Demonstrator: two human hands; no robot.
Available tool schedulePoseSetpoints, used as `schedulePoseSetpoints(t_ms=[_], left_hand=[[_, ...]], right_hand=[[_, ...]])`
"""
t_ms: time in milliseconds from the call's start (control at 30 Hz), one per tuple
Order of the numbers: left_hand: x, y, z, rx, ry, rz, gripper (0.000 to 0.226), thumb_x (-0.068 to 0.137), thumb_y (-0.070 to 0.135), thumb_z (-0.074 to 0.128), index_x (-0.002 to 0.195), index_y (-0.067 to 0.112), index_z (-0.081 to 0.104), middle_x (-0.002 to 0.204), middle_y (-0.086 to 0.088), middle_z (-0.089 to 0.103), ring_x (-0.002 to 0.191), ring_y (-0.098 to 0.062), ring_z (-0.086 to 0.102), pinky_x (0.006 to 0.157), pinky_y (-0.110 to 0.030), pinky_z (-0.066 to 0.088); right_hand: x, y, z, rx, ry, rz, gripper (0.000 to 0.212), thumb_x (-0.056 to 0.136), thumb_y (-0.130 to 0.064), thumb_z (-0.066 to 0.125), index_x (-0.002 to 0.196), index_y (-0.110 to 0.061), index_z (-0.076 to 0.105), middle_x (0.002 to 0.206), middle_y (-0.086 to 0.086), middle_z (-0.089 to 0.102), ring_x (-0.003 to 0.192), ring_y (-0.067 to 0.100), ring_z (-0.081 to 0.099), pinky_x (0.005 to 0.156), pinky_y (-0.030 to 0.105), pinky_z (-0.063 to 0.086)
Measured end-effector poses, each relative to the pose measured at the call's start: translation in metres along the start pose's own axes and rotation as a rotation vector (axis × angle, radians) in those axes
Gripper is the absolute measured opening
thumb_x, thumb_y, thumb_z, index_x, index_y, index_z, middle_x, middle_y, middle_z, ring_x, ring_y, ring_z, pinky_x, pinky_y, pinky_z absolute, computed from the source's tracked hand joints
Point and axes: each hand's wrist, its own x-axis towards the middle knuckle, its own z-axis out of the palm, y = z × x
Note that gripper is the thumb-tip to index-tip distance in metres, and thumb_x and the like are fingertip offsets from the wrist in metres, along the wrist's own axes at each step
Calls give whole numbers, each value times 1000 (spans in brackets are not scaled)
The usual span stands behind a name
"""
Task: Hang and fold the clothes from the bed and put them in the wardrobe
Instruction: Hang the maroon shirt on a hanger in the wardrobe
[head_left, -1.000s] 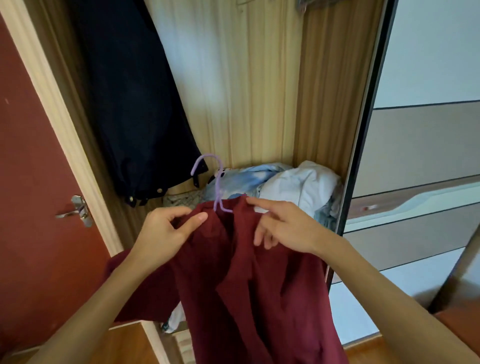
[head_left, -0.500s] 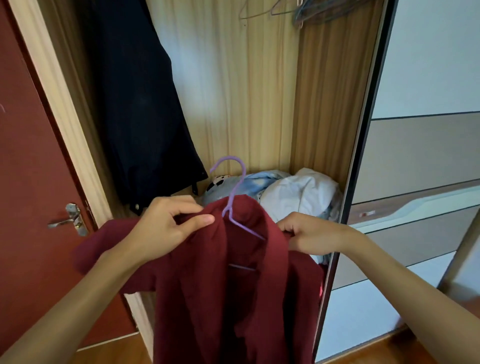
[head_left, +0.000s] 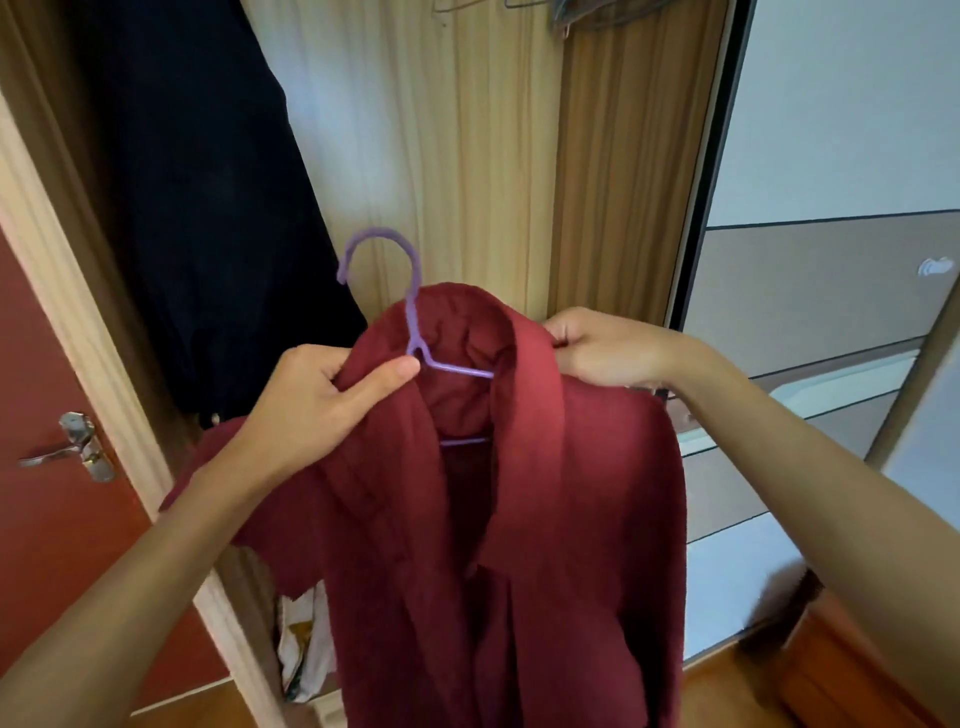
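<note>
A dark red collared shirt (head_left: 545, 519) hangs on a purple plastic hanger (head_left: 410, 312), held up in front of the open wardrobe (head_left: 441, 156). My left hand (head_left: 317, 405) grips the shirt's left shoulder beside the hanger's neck, thumb pressed on the cloth. My right hand (head_left: 602, 345) pinches the right side of the collar. The hanger's hook points up and left, free of any rail. Most of the hanger's arms are hidden under the shirt.
A dark navy garment (head_left: 208, 208) hangs at the wardrobe's left side. Empty wire hangers (head_left: 571, 15) show at the top. A sliding door (head_left: 831, 260) stands to the right, a red room door with a metal handle (head_left: 78, 449) to the left.
Both hands have lifted the shirt and hanger higher. My right hand moved from the shirt's front to the right collar edge. The pile of pale clothes in the wardrobe is now hidden behind the shirt.
</note>
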Motion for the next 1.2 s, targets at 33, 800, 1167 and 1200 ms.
schedulePoseSetpoints(t_ms=[33,800,1167,1200], left_hand=[[3,1,-2,-28,26,-46,70,75,68,68,60,0,65,54,-10,64,52,-8,54,46,-23,40],[88,15,40,599,119,-16,63,69,92,46,84,41,78,60,4,66,76,-24,65,72,-42,56],[92,-2,22,623,220,-33,70,78,80,52,62,15,69,52,-4,60,61,-20,60,63,-38,52],[92,-3,21,604,234,-31,69,77,80,54,60,14,68,52,-5,60,61,-22,60,62,-38,52]], right_hand=[[-1,7,-9,-15,17,-17,25,99,-29,57,97,-11,74,96,11,76,79,16,68,79,35,57],[44,152,89,-56,708,324,57,77,-29,73,119,-17,37,106,5,66,98,32,65,75,35,45],[57,192,-43,-277,550,356,24,92,-28,66,104,-8,71,102,12,73,101,29,65,78,26,42],[56,190,-51,-278,523,347,27,92,-31,66,102,-7,72,99,11,72,98,27,65,76,24,39]])
